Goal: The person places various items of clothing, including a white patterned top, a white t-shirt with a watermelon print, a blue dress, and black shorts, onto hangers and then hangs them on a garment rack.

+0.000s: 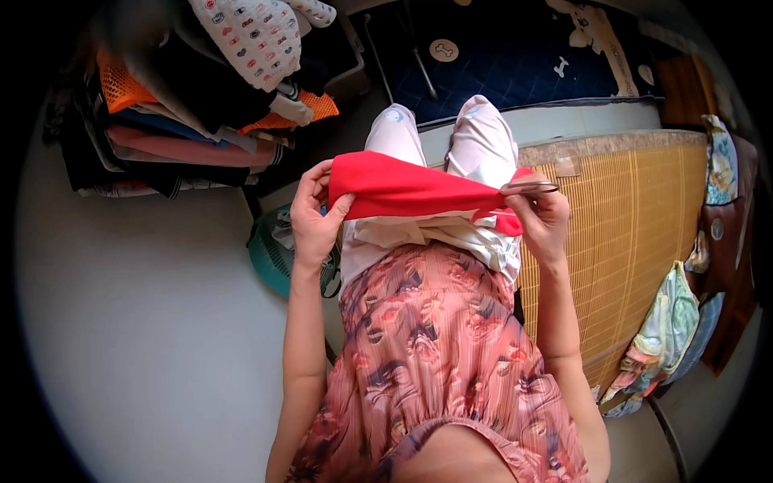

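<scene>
A strip of red cloth (404, 186) is stretched between my hands above my lap. My left hand (317, 211) pinches its wider end, with the thumb on the near face and the fingers behind. At the narrower, bunched end, my right hand (539, 211) grips the fabric between thumb and fingers. A thin dark metal loop (540, 186) also sits in that hand, perhaps part of small snips or scissors; its remainder is hidden. White cloth (447, 232) lies crumpled across my lap below the red piece, over pale pink trousers (483, 136).
A woven bamboo mat (616, 241) covers the surface to my right, with crumpled garments (667, 329) at its far edge. Stacked clothes (199, 145) rise at the upper left. A green plastic basket (269, 259) is beside my left wrist. Ahead lies a dark blue quilted mat (495, 66).
</scene>
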### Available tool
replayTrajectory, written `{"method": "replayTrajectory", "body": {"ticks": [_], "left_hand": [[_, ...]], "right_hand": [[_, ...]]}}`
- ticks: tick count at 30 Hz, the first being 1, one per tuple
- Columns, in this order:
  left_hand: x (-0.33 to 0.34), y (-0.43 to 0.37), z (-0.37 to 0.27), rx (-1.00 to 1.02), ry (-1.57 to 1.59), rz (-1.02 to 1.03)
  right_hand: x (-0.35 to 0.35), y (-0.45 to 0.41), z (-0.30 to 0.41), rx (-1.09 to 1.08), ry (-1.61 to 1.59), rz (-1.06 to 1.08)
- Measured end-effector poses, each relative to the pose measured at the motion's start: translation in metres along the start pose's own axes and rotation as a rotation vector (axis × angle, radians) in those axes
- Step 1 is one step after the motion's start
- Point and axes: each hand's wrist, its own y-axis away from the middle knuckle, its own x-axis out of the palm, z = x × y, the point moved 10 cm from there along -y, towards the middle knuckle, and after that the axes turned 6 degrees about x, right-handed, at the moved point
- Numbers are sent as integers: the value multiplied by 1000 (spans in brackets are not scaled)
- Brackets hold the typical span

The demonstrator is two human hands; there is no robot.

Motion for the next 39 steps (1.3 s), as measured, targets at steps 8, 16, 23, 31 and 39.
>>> {"method": "replayTrajectory", "body": {"ticks": [8,16,23,31,39], "left_hand": [[-22,10,-15,6,-215,-92],[-16,5,-42,140,-468,-47],[55,-11,-68,388,-864,376],[72,-10,-58,260,-611,413],[84,-6,-81,411,-675,274]], "right_hand": [[-6,-9,0,6,-144,-78],[10,-17,-14,79,-196,128],[29,-20,-2,36,-141,237],[29,-21,7,-10,-90,206],[47,-26,20,-61,84,271]]}}
